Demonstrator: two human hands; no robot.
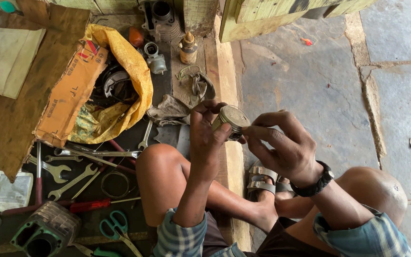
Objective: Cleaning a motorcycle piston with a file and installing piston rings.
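Left hand point(205, 138) grips the piston point(230, 122) round its side, thumb and fingers pressed on the skirt, held up in mid-scene above the knees with its flat crown tilted up and to the right. Right hand point(284, 145) closes in from the right, fingertips pinching at the piston's lower right edge; both hands touch it, wrenches point(72, 166) lie well apart on the left.
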